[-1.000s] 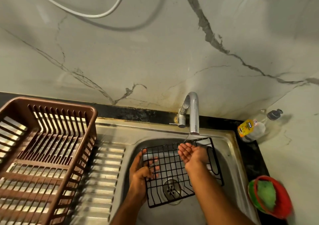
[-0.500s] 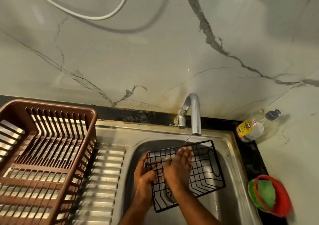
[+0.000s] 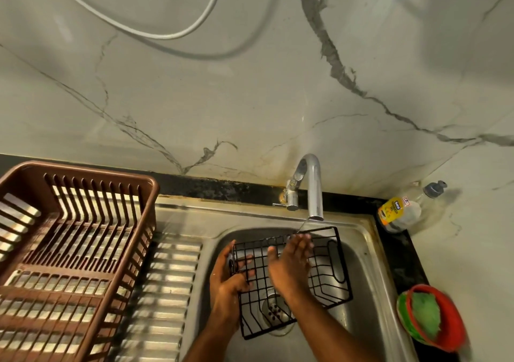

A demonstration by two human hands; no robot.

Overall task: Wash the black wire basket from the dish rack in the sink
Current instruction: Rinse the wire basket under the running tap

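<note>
Rinsing under way, by the look of it: black wire basket (image 3: 292,278), one, tilted in the sink (image 3: 370,292) bowl at 5 o'clock of view, over the drain (image 3: 274,310), far rim raised toward the tap (image 3: 311,186) at its 12 o'clock, probably so the thin stream of water (image 3: 301,225) lands on the wires and runs off below; left hand (image 3: 226,278), one, at the basket's 9 o'clock edge, fingers curled round the wire side, likely steadying and angling it; right hand (image 3: 289,267), one, laid flat on the mesh with fingers straight and close together, tips toward the stream at 12 o'clock, apparently rubbing the grid; no sponge seen in either hand.

Dish rack (image 3: 69,250), brown plastic, one, at 9 o'clock on the ribbed drainboard (image 3: 167,292), nothing seen in it; soap bottle (image 3: 400,211), one, lying at 2 o'clock of the sink in the corner; red bowl (image 3: 445,320), one, at 4 o'clock, with a green scrubber (image 3: 425,317), one, inside, within reach of the right hand; white cable (image 3: 167,35), one, looped on the marble wall at 12 o'clock.
</note>
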